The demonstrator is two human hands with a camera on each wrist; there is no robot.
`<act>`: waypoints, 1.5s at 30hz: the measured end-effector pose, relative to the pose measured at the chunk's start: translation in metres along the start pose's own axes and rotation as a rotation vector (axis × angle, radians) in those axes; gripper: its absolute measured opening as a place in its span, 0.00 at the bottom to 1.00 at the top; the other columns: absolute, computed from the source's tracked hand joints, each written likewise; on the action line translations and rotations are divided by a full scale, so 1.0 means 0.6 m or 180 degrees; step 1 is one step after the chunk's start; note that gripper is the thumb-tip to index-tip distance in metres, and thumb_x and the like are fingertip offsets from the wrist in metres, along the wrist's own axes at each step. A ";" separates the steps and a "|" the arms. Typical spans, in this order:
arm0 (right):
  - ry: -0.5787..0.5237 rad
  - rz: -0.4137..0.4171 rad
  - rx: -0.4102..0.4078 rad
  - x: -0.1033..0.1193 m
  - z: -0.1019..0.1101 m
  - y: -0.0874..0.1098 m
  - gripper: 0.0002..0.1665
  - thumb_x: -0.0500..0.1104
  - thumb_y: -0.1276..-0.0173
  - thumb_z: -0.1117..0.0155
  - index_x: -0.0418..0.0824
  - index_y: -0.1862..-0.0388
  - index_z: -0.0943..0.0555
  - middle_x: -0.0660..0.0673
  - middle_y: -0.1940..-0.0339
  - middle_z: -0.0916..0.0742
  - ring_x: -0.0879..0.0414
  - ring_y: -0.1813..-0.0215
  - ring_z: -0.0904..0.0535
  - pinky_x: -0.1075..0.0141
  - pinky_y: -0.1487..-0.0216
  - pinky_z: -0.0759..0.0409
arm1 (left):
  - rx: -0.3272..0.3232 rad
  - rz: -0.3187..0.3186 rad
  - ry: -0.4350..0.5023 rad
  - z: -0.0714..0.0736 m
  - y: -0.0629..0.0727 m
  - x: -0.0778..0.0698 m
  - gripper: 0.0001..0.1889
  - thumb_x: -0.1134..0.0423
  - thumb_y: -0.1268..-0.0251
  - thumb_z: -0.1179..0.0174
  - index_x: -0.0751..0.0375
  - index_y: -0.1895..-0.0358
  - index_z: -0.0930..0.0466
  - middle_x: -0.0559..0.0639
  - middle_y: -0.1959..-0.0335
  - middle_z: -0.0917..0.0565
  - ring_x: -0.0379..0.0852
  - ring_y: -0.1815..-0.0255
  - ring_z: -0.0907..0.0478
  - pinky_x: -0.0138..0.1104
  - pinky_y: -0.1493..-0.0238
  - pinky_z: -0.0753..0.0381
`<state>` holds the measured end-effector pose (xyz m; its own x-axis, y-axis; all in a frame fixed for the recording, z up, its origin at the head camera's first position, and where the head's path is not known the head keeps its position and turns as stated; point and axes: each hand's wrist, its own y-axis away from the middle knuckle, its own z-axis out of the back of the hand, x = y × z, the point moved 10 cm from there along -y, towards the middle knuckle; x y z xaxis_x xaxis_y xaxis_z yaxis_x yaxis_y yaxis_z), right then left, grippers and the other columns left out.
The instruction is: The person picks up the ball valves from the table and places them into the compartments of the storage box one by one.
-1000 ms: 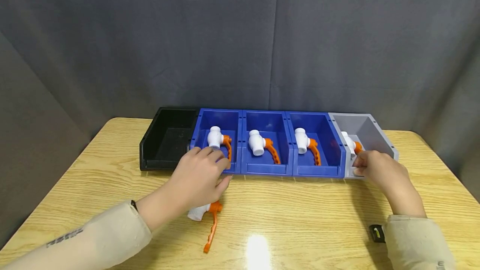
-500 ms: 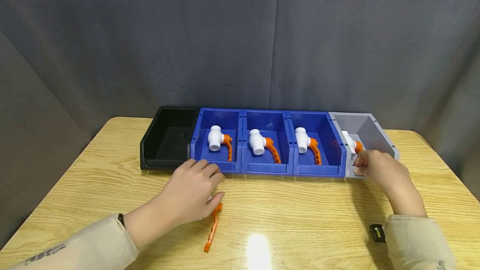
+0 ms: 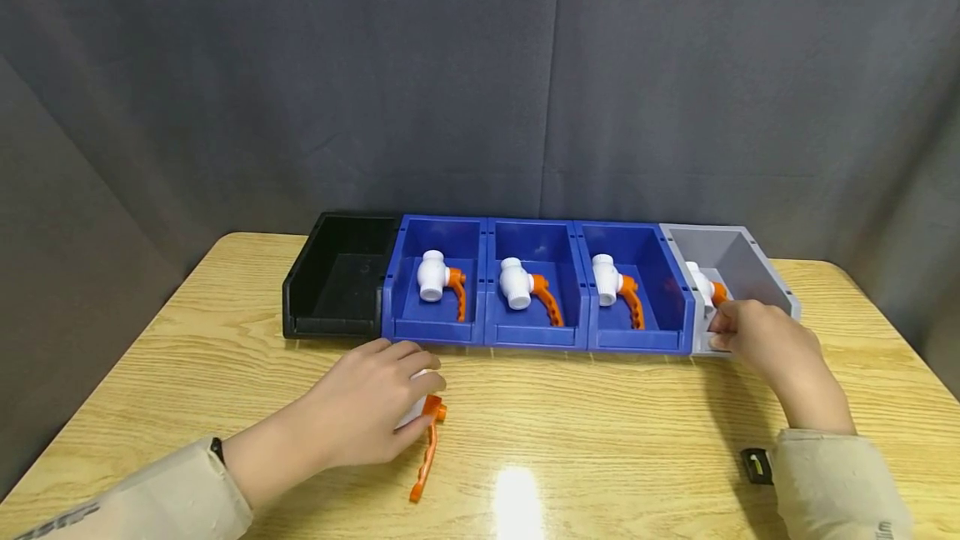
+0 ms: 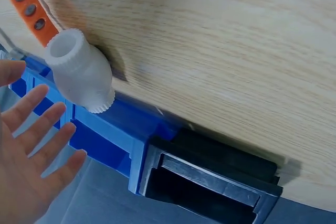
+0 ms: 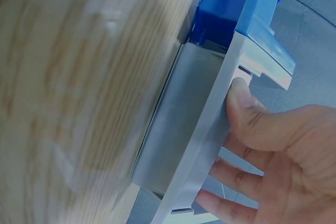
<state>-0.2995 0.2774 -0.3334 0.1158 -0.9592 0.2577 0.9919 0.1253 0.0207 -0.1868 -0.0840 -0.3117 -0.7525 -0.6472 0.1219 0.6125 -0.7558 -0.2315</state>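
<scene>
A white ball valve [image 4: 81,72] with a long orange handle [image 3: 426,461] lies on the table at the front left. My left hand [image 3: 360,411] hovers over its white body, partly hiding it in the head view; in the left wrist view the spread fingers stand beside the valve, apart from it. At the far right of the bin row, my right hand [image 3: 776,357] grips the front lip of the grey bin [image 5: 176,119], thumb on the near side and fingers behind it. Another white ball valve [image 3: 697,282] with an orange handle lies in that bin, partly hidden.
Three blue bins [image 3: 535,338] stand side by side, each holding one white and orange ball valve. A black bin [image 3: 333,327] ends the row at left. A small black object [image 3: 757,467] shows beside the right sleeve. A grey curtain [image 3: 480,82] hangs behind the wooden table [image 3: 600,432].
My left hand has moved down and back from in front of the left blue bin to the loose ball valve. My right hand stays on the grey bin's lip.
</scene>
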 end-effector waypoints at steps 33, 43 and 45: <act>-0.0020 -0.0018 0.0051 -0.003 -0.002 0.001 0.02 0.37 0.36 0.31 0.40 0.67 0.17 0.39 0.65 0.15 0.42 0.62 0.23 0.45 0.67 0.28 | 0.0976 0.0095 0.0180 -0.062 0.027 0.019 0.31 0.41 0.39 0.37 0.46 0.34 0.26 0.47 0.33 0.25 0.53 0.33 0.30 0.59 0.39 0.30; -0.0009 -0.0012 0.0020 -0.005 -0.001 0.000 0.02 0.38 0.37 0.31 0.40 0.67 0.17 0.40 0.66 0.15 0.43 0.62 0.23 0.44 0.67 0.27 | 0.0992 0.0108 0.0319 -0.071 0.025 0.028 0.30 0.44 0.39 0.35 0.45 0.33 0.27 0.45 0.34 0.26 0.51 0.33 0.30 0.55 0.38 0.30; -0.0001 -0.0014 0.0020 -0.005 -0.001 0.000 0.03 0.38 0.36 0.31 0.40 0.67 0.17 0.39 0.65 0.15 0.42 0.62 0.23 0.44 0.67 0.27 | 0.0987 0.0111 0.0344 -0.072 0.025 0.029 0.30 0.45 0.39 0.34 0.45 0.34 0.27 0.45 0.34 0.25 0.50 0.34 0.30 0.54 0.38 0.29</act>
<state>-0.3000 0.2799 -0.3348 0.1115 -0.9597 0.2580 0.9920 0.1227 0.0278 -0.2012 -0.1025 -0.3548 -0.7409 -0.6715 0.0120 0.6704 -0.7384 0.0732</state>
